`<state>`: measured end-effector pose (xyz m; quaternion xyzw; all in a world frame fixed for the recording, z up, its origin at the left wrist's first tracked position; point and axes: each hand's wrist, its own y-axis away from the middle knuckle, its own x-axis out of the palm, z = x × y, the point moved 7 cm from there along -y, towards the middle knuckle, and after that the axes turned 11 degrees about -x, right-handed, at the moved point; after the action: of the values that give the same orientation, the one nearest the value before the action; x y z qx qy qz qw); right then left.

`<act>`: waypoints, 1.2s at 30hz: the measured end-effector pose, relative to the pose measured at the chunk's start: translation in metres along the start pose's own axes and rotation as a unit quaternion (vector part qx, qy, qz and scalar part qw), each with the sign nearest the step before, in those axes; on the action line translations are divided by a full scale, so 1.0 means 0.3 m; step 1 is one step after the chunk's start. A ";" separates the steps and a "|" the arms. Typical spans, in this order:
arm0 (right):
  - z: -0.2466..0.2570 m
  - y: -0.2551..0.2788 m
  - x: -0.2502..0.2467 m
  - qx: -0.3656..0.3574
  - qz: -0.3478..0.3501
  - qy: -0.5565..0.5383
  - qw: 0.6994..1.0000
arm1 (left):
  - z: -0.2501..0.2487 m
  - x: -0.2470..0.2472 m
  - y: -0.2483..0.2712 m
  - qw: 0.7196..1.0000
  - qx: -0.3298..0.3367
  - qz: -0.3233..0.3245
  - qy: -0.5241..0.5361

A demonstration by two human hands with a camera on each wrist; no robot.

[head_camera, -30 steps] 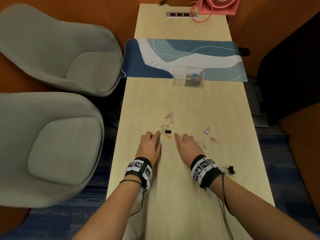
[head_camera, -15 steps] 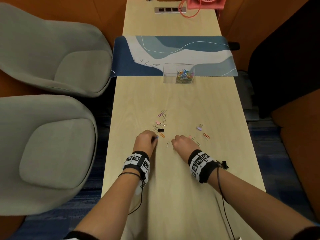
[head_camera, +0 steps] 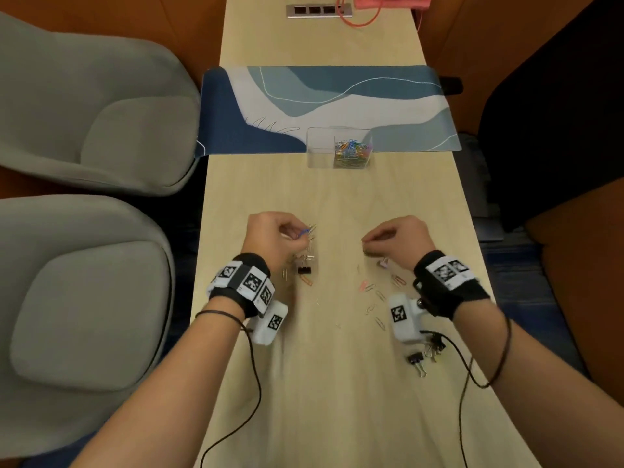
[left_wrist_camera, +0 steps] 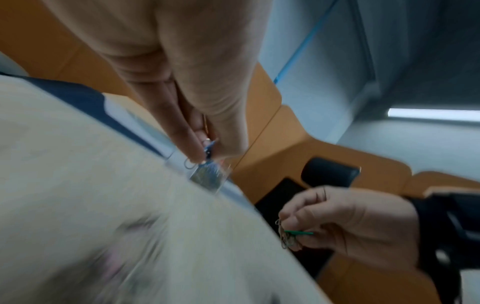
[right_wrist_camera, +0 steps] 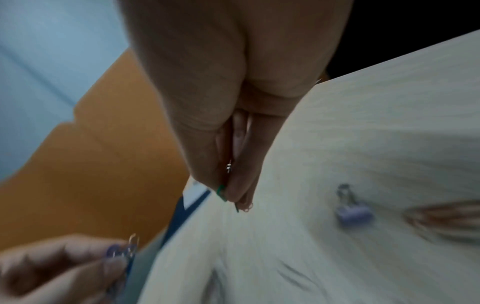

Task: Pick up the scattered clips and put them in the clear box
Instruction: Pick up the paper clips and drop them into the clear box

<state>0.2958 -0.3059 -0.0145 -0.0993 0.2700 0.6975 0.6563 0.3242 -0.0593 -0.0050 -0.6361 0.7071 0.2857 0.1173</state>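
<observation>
My left hand [head_camera: 297,233] is raised above the table and pinches a few paper clips, a blue one [head_camera: 305,231] sticking out; the left wrist view shows the same blue clip [left_wrist_camera: 209,149] between thumb and finger. My right hand [head_camera: 366,243] pinches a small bunch of clips with a green one [right_wrist_camera: 221,192] showing, seen from the left wrist as the green clip [left_wrist_camera: 298,233]. The clear box [head_camera: 339,148] stands at the mat's near edge, its right half holding coloured clips. Loose clips [head_camera: 371,298] and a black binder clip [head_camera: 304,270] lie on the table below my hands.
A lilac binder clip [right_wrist_camera: 353,209] lies just under my right hand. More black binder clips [head_camera: 418,361] sit by my right wrist near the table's right edge. A blue patterned mat [head_camera: 337,106] lies beyond the box. Two grey chairs [head_camera: 84,106] stand left of the table.
Both hands have lifted off the table with clips pinched in their fingers and moved apart, towards the box. The head camera has moved closer.
</observation>
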 end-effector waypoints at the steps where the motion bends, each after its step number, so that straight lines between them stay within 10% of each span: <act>1: 0.016 -0.019 -0.043 0.013 -0.025 -0.072 0.997 | -0.048 -0.013 -0.036 1.000 0.014 0.001 0.027; 6: 0.144 -0.136 -0.247 -0.005 -0.149 -0.351 0.925 | -0.252 -0.042 -0.237 0.987 0.079 -0.038 0.136; 13: 0.230 -0.314 -0.374 -0.069 -0.234 -0.465 0.851 | -0.360 0.044 -0.483 0.971 0.082 -0.061 0.218; 36: 0.099 -0.633 -0.286 -0.111 -0.205 -0.217 0.948 | -0.309 0.242 -0.681 0.990 0.135 -0.007 -0.043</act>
<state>0.4966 -0.3662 0.0058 -0.0714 0.0158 0.5779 0.8128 0.5282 -0.1768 -0.0205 -0.6068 0.7289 0.2134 0.2344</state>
